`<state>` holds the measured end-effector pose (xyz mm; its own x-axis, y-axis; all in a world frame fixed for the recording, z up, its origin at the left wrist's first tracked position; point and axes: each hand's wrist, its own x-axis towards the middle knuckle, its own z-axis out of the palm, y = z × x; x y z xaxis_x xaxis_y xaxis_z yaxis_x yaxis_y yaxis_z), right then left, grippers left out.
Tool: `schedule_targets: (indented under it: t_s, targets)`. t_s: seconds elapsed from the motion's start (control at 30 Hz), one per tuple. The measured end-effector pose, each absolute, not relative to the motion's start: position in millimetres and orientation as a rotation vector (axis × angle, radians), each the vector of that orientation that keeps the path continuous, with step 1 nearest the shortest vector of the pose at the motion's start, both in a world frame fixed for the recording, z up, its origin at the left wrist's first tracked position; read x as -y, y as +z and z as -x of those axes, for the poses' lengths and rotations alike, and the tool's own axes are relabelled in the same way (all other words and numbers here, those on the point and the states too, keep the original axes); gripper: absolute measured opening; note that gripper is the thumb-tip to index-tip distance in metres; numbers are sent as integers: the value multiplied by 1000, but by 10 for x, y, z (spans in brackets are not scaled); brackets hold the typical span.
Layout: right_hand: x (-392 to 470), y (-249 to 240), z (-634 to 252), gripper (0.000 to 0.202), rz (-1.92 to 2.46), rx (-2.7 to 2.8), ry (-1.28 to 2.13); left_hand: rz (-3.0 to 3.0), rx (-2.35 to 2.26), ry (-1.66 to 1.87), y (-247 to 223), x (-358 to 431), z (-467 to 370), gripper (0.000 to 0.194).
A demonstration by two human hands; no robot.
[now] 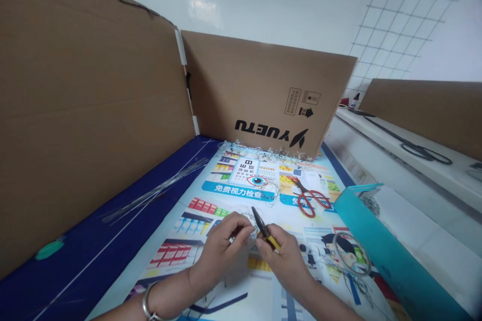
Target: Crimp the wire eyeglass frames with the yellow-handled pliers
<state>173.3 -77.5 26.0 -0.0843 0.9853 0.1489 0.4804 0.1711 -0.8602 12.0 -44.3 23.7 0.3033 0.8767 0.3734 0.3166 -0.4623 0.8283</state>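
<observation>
My left hand [228, 241], with a silver bangle on its wrist, is pinched on a small piece of thin wire [253, 228]. Closed around the yellow handles of black-nosed pliers [263, 228] is my right hand [280, 251]; the plier tips point up and to the left, above the gap between both hands. Red-handled scissors [311, 199] lie beyond, on the printed sheet [259, 291]. To the right of my right hand sits a coil of wire [352, 256] with loose strands by it.
Cardboard panels [263, 90] stand at the back and left. Wire scraps [271, 153] line the back panel's foot. Long straight wires [158, 188] lie at the left. A turquoise box [399, 256] is at the right, near a ledge [399, 145] with black scissors [425, 153].
</observation>
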Motion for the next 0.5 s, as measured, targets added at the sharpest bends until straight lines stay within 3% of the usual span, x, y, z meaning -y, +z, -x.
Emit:
schedule_targets:
  t_s: [0.5]
  targets:
    - [790, 69, -1778, 7, 1418, 1878, 317, -1995, -986, 1053, 209, 440, -146, 20]
